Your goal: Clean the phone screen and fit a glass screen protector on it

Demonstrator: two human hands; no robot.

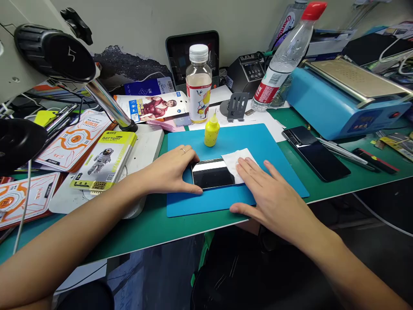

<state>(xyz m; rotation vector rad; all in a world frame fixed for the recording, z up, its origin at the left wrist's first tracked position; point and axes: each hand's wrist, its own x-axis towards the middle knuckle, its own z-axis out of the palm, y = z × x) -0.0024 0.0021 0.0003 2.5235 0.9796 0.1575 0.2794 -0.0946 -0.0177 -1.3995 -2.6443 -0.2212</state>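
On my remote feed I note a phone lying flat on a blue mat. At its nine o'clock end, the left hand holds it between thumb and fingers. At its three o'clock end, the right hand is spread, thumb wide, fingers flat on a white wipe covering the glass. A yellow bottle stands upright at twelve o'clock, near the phone.

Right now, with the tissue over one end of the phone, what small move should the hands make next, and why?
Probably slide the white tissue left along the phone: the right hand lies flat on it at the phone's right end, the left hand steadies the left end, and the uncovered stretch lies between them.
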